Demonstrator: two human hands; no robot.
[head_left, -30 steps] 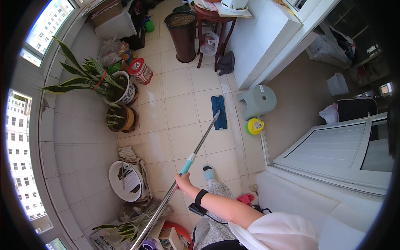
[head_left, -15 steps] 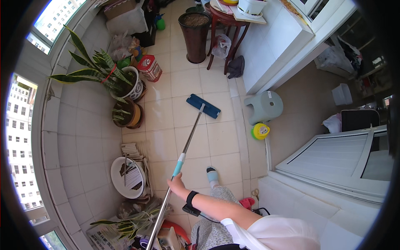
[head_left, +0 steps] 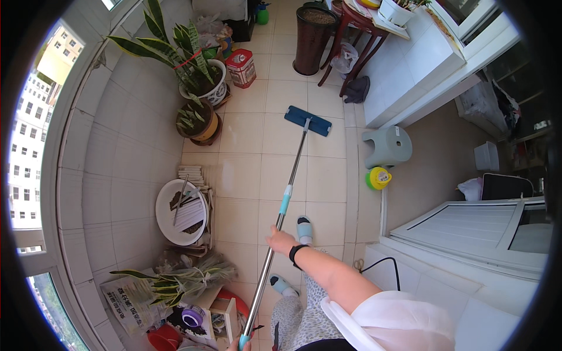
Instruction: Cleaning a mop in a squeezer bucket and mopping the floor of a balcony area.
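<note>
Fingers of the right hand [head_left: 280, 240] grip one mop [head_left: 291, 180].

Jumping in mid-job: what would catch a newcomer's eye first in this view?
The long mop pole runs up the middle of the tiled floor, its blue mop head flat on the tiles ahead. The right hand grips the pole midway, and the left hand holds its end at the bottom edge. At upper left, a tall striped potted plant stands by the wall.

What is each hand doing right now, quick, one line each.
Left hand: barely in view at the picture's bottom edge, at the end of the mop handle; grip cannot be told.
Right hand: closed around the mop handle.
</note>
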